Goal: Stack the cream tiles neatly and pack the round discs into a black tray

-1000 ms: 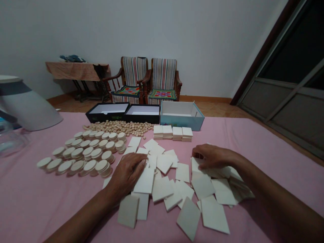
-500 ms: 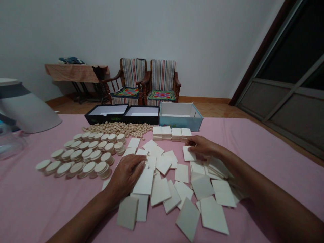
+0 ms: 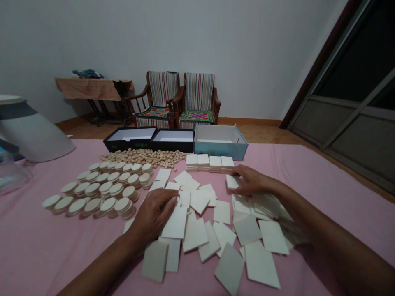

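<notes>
1. Shifted forward since a second ago: the right hand (image 3: pixel 251 180), then reaching into the loose heap, is now hovering nearer the stacks and carrying a tile.
2. Nearest my camera, loose square wooden tiles (image 3: pixel 228 268) are lying overlapped at odd angles on the pink cloth (image 3: pixel 333 189).
3. Over the heap's left side, the left hand (image 3: pixel 154 216) is resting on tiles; its fingertips are hiding from me, so I cannot tell whether it is gripping any.
4. Farther out, the right hand is pinching a square tile (image 3: pixel 232 182) between thumb and fingers, just this side of the rightmost stack; I cannot tell whether the two are touching.
5. I'm judging the step in hand as lining tiles up by the tile stacks (image 3: pixel 215 161), four of which are standing in a row. Any next move is calling for a flat tile, edges squared, and fingers steering clear of the neighbouring stack.
6. Left of the heap, disc stacks (image 3: pixel 105 187) are standing in rows, with bead-like pieces (image 3: pixel 148 157) spreading behind them.
7. Beyond, two black boxes (image 3: pixel 173 146) and a light-blue box (image 3: pixel 220 151) are sitting open.
</notes>
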### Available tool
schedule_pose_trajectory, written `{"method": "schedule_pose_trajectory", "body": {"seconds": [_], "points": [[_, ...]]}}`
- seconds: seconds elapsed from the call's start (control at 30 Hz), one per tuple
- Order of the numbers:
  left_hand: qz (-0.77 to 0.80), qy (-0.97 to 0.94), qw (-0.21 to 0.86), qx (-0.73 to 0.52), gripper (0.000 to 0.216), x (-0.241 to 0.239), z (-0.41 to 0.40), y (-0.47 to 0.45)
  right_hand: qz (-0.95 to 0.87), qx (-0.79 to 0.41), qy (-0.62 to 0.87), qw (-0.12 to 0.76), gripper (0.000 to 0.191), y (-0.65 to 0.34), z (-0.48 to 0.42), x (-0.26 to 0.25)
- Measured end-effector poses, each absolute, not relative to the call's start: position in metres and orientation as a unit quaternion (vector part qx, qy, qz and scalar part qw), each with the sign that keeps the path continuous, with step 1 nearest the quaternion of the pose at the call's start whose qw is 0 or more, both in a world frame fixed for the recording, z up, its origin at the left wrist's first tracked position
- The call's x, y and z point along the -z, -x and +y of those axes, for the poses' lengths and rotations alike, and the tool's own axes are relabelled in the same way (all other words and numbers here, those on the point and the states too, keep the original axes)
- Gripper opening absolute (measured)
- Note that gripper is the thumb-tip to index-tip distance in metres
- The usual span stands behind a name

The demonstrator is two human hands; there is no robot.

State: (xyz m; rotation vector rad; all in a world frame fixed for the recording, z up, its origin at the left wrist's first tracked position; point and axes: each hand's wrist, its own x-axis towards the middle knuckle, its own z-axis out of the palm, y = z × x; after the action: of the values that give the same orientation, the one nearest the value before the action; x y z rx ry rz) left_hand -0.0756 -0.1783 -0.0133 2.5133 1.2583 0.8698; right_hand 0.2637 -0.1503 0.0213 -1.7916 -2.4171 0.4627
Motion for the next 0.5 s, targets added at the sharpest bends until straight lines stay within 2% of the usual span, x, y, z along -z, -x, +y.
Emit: {"method": "schedule_pose_trajectory", "body": {"seconds": [0.1, 0.23, 0.5], "points": [[0.429, -0.849, 0.103, -0.291, 0.028, 0.013, -0.178, 0.075, -0.771, -0.113, 0.625, 0.048, 0.046, -0.286, -0.134, -0.032], [0.436, -0.845, 0.105, -0.291, 0.029, 0.013, -0.178, 0.074, -0.717, -0.082, 0.692, 0.003, 0.047, -0.303, -0.108, -0.027], [0.433, -0.846, 0.099, -0.294, 0.028, 0.014, -0.178, 0.075, -0.724, -0.087, 0.684, 0.004, 0.056, -0.304, -0.093, -0.005]]}}
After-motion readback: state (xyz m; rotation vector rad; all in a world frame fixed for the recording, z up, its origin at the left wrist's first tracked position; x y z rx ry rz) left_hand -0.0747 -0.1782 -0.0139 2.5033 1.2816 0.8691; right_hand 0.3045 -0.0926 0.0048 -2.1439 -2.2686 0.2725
